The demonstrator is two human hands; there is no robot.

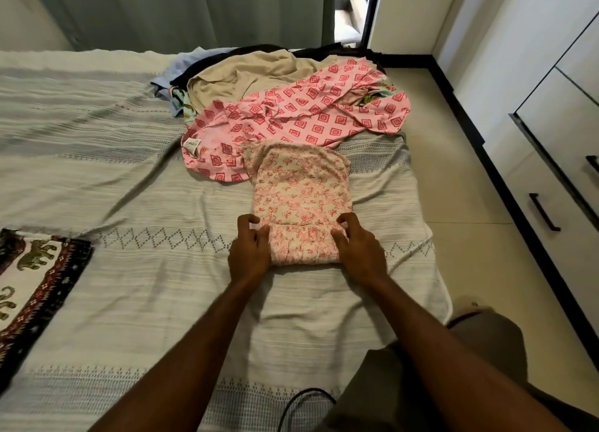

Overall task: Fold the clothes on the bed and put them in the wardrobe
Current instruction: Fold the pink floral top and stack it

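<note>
Lying at the far left edge of the bed (97,178): a dark-bordered elephant-print cloth (32,279), flat on the pale striped bedspread.

Stretching across the middle: that bedspread, wrinkled, with woven zigzag bands running side to side.

Gripping the left end of a rolled-up fold: the left hand (248,255), fingers curled onto the cream floral garment (299,201), thumb side pressing into the roll's end.

Lying lengthwise, near the bed's right side and just ahead of both hands: that floral garment, its near end being rolled or folded over into a thick band, its far end touching and partly overlapping the pink garment beyond.

Gripping the right end of the same roll: the right hand (355,246), fingers bent over the fabric's top edge.

Sprawling behind, unfolded: a pink diamond-print garment (301,113), white label showing at its left end, resting against a heap of beige, blue and dark clothes (236,75) toward the bed's far edge.

Standing at the far right, across a strip of pale floor: a white wardrobe (557,133) with dark bar handles, doors closed.
</note>
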